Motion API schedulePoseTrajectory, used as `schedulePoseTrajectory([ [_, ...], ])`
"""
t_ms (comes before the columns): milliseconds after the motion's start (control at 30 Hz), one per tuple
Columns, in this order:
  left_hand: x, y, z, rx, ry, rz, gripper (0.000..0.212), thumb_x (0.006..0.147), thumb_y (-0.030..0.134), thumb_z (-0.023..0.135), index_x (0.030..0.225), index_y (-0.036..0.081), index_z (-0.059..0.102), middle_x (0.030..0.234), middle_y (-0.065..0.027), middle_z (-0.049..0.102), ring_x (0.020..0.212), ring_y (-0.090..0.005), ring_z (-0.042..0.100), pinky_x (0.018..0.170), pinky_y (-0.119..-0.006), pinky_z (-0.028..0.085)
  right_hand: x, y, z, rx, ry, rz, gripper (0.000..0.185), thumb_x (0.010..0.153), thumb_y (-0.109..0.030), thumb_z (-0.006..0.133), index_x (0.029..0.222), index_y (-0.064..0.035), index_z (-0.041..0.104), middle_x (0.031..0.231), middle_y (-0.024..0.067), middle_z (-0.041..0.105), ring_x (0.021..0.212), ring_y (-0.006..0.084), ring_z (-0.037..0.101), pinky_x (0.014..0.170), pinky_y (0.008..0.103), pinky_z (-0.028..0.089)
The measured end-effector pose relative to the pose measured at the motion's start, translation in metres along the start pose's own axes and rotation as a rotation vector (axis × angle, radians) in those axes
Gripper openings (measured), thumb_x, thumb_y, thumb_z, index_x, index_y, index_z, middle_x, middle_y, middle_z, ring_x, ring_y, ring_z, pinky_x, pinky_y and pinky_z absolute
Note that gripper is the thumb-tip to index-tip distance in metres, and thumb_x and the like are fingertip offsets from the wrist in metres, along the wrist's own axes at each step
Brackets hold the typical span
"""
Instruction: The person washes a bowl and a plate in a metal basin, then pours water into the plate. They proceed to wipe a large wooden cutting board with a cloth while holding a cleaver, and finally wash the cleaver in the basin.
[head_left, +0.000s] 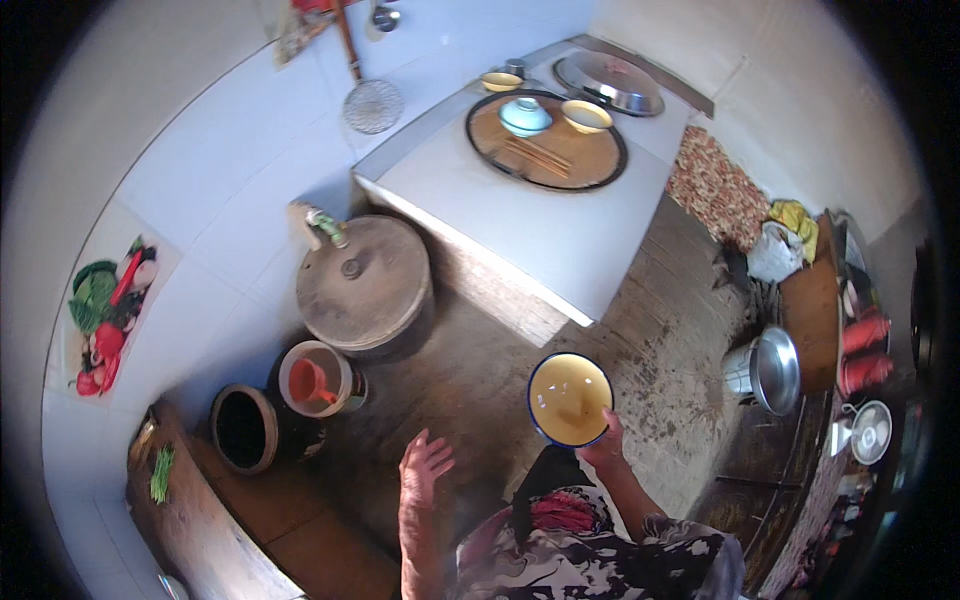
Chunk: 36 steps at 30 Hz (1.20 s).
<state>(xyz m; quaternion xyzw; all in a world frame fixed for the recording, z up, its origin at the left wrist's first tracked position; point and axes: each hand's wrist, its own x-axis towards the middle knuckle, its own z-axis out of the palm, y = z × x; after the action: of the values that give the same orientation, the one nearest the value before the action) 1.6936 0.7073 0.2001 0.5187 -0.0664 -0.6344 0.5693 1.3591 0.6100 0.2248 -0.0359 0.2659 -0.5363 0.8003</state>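
My right hand (604, 442) grips the lower right rim of a yellow enamel bowl with a dark blue edge (570, 399), its inside facing up. To the left, my left hand (426, 466) is held in the air with fingers apart, holding nothing. Ahead, on a tiled stove counter (517, 225), lies a round board (510, 161) that bears a light blue bowl (525, 114) with another upturned over it, a yellow bowl (587, 116) and several wooden chopsticks (538, 157).
A large lidded vat (367, 281) stands at the counter's left, under a tap (327, 228). Nearer are a white bucket (316, 379) with a red dipper (309, 381) and a dark jar (244, 429). A metal basin (777, 371) is at right. Green vegetables (161, 474) lie on a bench (202, 525).
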Motion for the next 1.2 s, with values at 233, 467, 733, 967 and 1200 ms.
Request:
schedulePoseTrajectory([
  [233,0.002,-0.134,-0.064,0.132,0.341,-0.225,0.034,0.087,0.027,0.062,0.11,0.004,0.054,0.088,-0.0183,0.063,0.069,-0.0301,0.065,0.059,-0.041,0.057,-0.029,-0.146,-0.141,0.093,0.231,-0.257,0.059,0.078,-0.027,0.066,0.132,-0.0119,0.048,0.131,0.0093,0.054,0.123,0.0302,0.049,0.103,0.0533,0.037],
  [467,0.01,-0.19,0.004,0.385,0.393,-0.314,0.028,0.085,0.024,0.061,0.104,0.004,0.056,0.083,-0.0161,0.062,0.066,-0.027,0.064,0.057,-0.04,0.057,-0.095,-0.303,-0.252,0.174,0.379,-0.7,0.054,0.08,-0.022,0.064,0.13,-0.0062,0.048,0.13,0.0096,0.054,0.121,0.0278,0.05,0.1,0.0471,0.041],
  [733,0.072,-0.196,0.083,0.852,0.245,-0.28,0.029,0.086,0.019,0.06,0.11,0.001,0.06,0.086,-0.0086,0.064,0.063,-0.0153,0.063,0.047,-0.029,0.051,-0.143,-0.54,-0.312,-0.316,0.928,-0.987,0.067,0.075,-0.033,0.07,0.131,-0.0056,0.047,0.129,0.0114,0.052,0.115,0.0247,0.052,0.092,0.0455,0.046],
  [967,0.049,-0.194,0.028,0.766,0.35,-0.175,0.032,0.087,0.019,0.061,0.114,0.002,0.06,0.091,-0.0083,0.066,0.067,-0.0156,0.064,0.05,-0.03,0.051,-0.106,-0.608,-0.27,-2.07,1.646,-0.466,0.086,0.063,-0.04,0.076,0.135,-0.0061,0.042,0.133,0.0117,0.046,0.119,0.0259,0.048,0.096,0.0432,0.043],
  [1200,-0.011,-0.219,-0.075,1.112,0.388,-0.186,0.02,0.085,0.019,0.06,0.102,0.007,0.061,0.069,-0.0057,0.06,0.053,-0.0172,0.057,0.04,-0.031,0.044,-0.09,-0.595,-0.202,-2.83,1.873,-0.17,0.105,0.052,-0.046,0.082,0.138,-0.0066,0.036,0.137,0.012,0.04,0.123,0.0271,0.044,0.1,0.041,0.04],
])
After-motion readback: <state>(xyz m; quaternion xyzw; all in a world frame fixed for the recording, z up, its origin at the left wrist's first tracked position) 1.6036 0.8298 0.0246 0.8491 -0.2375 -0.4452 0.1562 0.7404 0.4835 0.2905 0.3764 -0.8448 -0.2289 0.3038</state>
